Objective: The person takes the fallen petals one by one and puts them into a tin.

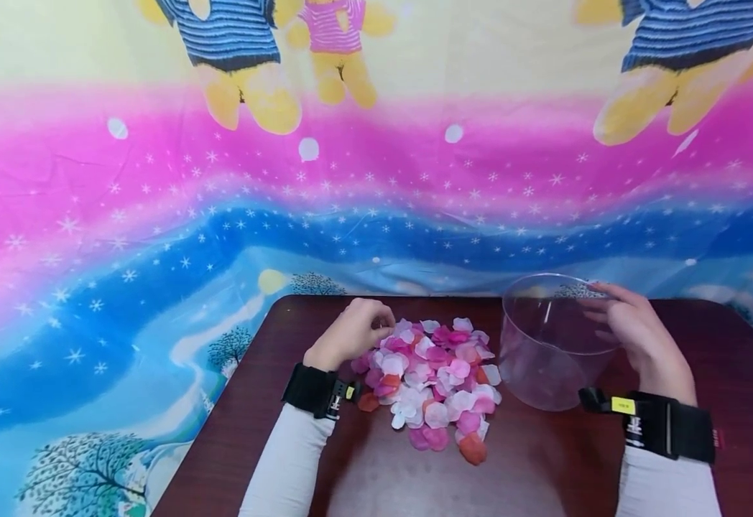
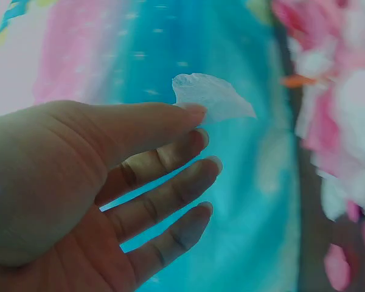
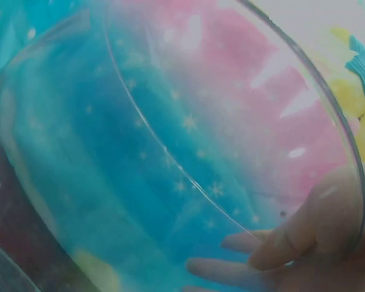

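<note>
A pile of pink, white and orange fabric petals (image 1: 430, 380) lies on the dark wooden table (image 1: 544, 474). My left hand (image 1: 353, 332) hovers at the pile's left edge and pinches a single white petal (image 2: 212, 96) between thumb and forefinger, the other fingers (image 2: 170, 201) loosely extended. To the right of the pile stands a clear plastic tub (image 1: 547, 341), tilted toward the petals. My right hand (image 1: 635, 337) grips its far right rim, fingers (image 3: 243, 267) seen through the wall. The tub looks empty.
A bright cloth with pink and blue bands and cartoon bears (image 1: 234, 79) hangs behind the table and drapes past its left edge. Black wrist straps (image 1: 315, 391) sit on both forearms. Bare tabletop (image 1: 415, 481) lies in front of the pile.
</note>
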